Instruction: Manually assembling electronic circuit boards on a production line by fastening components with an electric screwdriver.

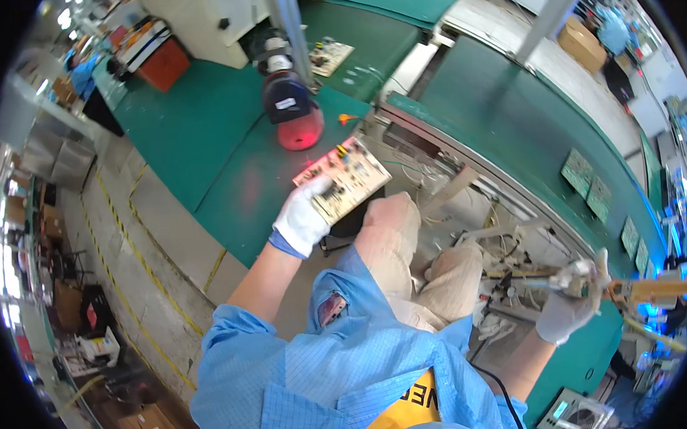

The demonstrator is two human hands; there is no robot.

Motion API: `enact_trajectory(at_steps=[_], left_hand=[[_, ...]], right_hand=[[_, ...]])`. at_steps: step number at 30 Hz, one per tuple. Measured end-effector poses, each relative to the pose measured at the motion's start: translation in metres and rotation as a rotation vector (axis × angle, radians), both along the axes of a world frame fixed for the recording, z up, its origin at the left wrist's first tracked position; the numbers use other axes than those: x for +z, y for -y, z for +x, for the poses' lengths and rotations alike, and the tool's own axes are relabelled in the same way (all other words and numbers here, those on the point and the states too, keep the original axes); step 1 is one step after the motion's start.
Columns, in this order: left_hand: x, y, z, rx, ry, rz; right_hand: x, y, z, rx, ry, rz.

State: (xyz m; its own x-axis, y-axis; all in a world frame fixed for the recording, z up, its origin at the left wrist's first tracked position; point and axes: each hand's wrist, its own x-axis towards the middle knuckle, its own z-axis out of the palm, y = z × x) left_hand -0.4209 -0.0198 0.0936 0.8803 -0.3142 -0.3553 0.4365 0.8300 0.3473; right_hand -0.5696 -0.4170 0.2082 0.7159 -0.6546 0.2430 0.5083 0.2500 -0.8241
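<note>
A cream-coloured circuit board (349, 179) with dark, yellow and blue components is gripped at its near left edge by my white-gloved left hand (303, 216). It is tilted, just in front of a dark barcode scanner (285, 101) whose rounded front glows red, and red light falls on its far edge. Far out to the right, my gloved right hand (570, 307) is closed around a small greyish thing that I cannot make out. An orange-yellow bar (658, 289) runs close beside that hand.
A green-topped bench (184, 130) lies ahead on the left, with another board (329, 57) behind the scanner. To the right a green conveyor belt (501, 105) carries several green boards (576, 170). Tubes and cables hang beneath its edge. A device with a lit display (573, 416) stands lower right.
</note>
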Motion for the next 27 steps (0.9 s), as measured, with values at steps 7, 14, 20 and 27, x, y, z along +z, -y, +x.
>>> enact_trajectory(at_steps=[7,14,20,27], left_hand=[[0.023,0.124,-0.066,-0.565,0.054,0.040],[0.037,0.176,-0.099,-0.763,0.339,0.114],[0.046,0.191,-0.109,-0.931,0.090,0.089],[0.039,0.194,-0.114,-0.912,0.096,0.082]], right_hand=[[0.005,-0.037,0.015,0.021,-0.017,-0.073],[0.006,-0.043,0.013,0.125,0.053,-0.137],[0.000,-0.036,0.005,0.067,-0.023,-0.183],[-0.006,-0.034,0.004,-0.104,-0.144,-0.452]])
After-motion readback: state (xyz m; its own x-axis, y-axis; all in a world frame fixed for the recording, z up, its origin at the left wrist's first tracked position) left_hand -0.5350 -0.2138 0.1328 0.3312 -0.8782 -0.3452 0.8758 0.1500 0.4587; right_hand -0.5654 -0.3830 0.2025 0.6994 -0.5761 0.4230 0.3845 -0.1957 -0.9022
